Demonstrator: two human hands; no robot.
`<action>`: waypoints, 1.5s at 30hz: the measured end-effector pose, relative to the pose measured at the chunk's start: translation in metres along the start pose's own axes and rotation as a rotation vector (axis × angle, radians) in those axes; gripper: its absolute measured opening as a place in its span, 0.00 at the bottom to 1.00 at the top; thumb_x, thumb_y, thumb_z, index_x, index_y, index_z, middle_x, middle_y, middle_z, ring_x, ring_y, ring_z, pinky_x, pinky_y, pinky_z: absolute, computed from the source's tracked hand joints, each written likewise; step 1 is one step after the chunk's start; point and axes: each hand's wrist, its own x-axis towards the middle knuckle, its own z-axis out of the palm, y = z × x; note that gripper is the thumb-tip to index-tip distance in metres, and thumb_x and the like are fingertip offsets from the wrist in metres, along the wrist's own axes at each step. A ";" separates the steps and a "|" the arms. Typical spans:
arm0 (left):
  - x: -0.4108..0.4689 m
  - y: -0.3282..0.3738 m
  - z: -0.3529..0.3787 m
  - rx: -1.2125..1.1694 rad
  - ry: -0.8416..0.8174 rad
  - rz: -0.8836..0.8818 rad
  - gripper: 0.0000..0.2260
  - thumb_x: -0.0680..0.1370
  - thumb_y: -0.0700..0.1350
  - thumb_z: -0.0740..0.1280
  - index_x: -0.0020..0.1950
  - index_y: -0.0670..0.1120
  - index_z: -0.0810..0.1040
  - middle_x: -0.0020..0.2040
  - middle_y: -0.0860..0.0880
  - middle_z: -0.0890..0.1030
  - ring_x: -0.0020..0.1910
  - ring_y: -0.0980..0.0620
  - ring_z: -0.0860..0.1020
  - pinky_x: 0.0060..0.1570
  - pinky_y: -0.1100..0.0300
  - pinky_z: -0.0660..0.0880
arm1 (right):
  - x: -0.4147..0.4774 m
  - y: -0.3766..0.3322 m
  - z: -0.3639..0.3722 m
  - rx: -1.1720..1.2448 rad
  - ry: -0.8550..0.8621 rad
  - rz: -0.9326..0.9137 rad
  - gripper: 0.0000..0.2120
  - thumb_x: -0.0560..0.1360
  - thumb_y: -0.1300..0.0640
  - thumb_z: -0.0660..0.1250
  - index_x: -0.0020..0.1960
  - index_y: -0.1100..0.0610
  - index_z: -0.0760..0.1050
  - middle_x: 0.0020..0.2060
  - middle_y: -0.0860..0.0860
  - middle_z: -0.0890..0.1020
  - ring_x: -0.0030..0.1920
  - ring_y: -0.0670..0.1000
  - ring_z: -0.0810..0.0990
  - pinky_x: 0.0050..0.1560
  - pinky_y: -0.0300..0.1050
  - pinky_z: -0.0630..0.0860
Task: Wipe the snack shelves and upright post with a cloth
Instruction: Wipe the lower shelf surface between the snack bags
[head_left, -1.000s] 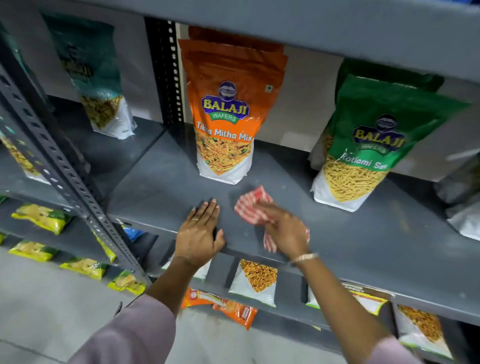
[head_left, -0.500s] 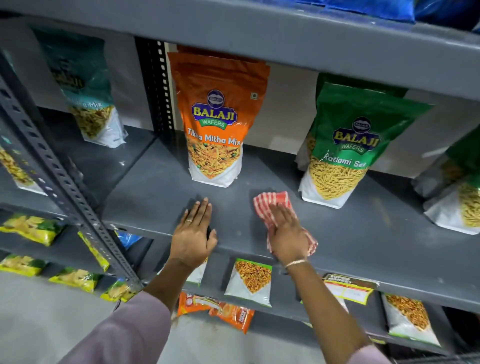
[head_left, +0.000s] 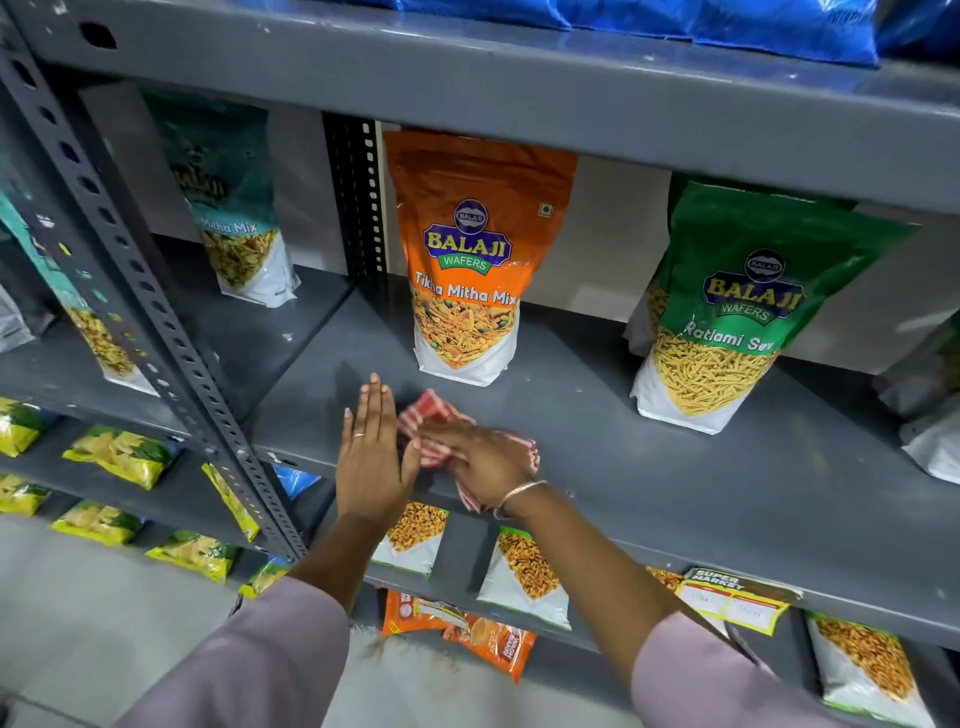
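Cloth (head_left: 434, 418): a red-and-white checked rag lying on the grey middle shelf (head_left: 649, 467), near its front edge and in front of the orange snack bag (head_left: 470, 260).

Left to right: the slotted upright post (head_left: 156, 332) stands at the shelf's left end. The left hand (head_left: 371, 462) lies flat on the shelf beside the cloth, fingers (head_left: 374, 405) straight and together, gripping nothing. The right hand (head_left: 480, 454) presses down on the cloth, its fingers spread over the fabric, pinning it rather than gripping it. The green snack bag (head_left: 737, 301) stands well apart to the right.

Step in hand, as judged: wiping the front left part of the middle shelf. The next move probably calls for carrying the stroke on toward the left end, then taking the cloth to the post, which appears not yet wiped.

Compared with half a second earlier, the cloth and right hand have travelled leftward and now touch the left hand, where a clear gap lay between them.
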 end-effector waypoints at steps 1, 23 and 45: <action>0.001 0.003 -0.001 -0.002 -0.005 0.009 0.31 0.77 0.54 0.45 0.75 0.37 0.50 0.76 0.42 0.49 0.75 0.47 0.48 0.73 0.50 0.45 | -0.006 0.000 -0.003 0.029 -0.020 -0.001 0.24 0.77 0.61 0.60 0.68 0.40 0.70 0.71 0.47 0.72 0.65 0.54 0.76 0.63 0.42 0.71; -0.012 0.034 0.027 0.023 -0.244 0.336 0.37 0.78 0.65 0.42 0.64 0.39 0.75 0.65 0.42 0.75 0.63 0.45 0.74 0.69 0.57 0.52 | 0.077 0.107 -0.034 -0.143 0.247 0.800 0.29 0.80 0.57 0.50 0.78 0.56 0.45 0.78 0.57 0.51 0.77 0.62 0.51 0.76 0.58 0.50; -0.012 0.038 0.026 0.043 -0.225 0.332 0.36 0.78 0.64 0.45 0.63 0.37 0.75 0.64 0.40 0.75 0.62 0.42 0.75 0.68 0.56 0.56 | 0.029 0.109 -0.009 -0.257 0.117 0.399 0.27 0.80 0.50 0.46 0.78 0.48 0.46 0.79 0.49 0.48 0.78 0.56 0.49 0.76 0.58 0.56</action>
